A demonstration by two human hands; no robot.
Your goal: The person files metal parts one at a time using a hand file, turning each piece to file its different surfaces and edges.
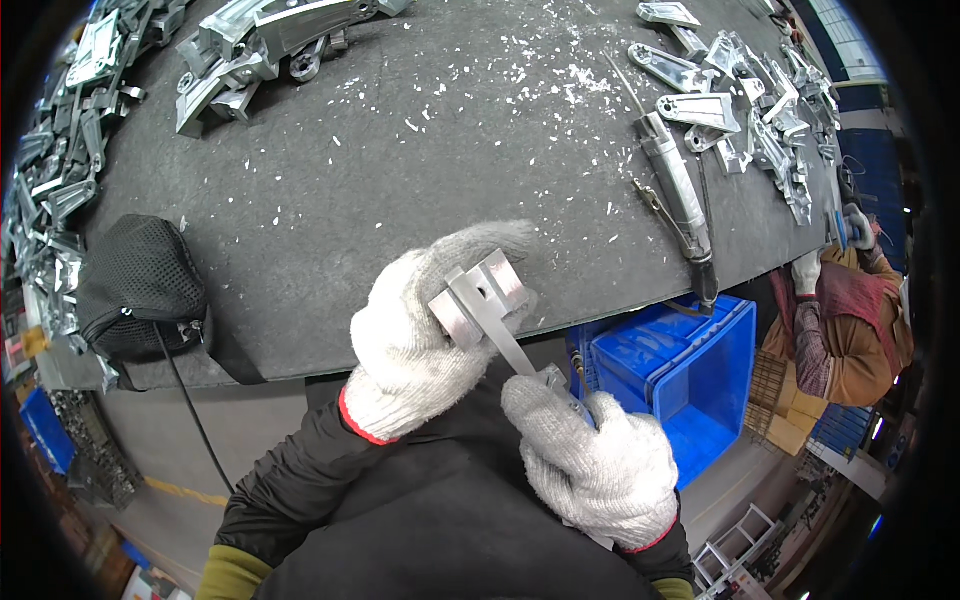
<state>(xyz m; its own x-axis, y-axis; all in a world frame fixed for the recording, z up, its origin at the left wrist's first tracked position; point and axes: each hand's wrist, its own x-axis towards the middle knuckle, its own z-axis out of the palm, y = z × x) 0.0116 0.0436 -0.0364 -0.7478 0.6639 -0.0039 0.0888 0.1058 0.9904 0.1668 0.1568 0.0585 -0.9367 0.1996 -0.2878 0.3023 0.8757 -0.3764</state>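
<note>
Left grip (410, 330): I had it closed on the metal part (508, 285).
Metal part: sat above the worktop's (350, 180) near edge.
Right grip (600, 455): curled by the flat strip's (505, 345) lower end; whether clenched, I couldn't tell.
Handwork: likely mid-finishing; next called for steadiness.
Flat strip: part or tool, unclear.

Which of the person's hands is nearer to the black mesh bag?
Left. The left hand is to the right of the black mesh bag, clearly apart from it. The right hand is farther right and lower in the picture.
</note>
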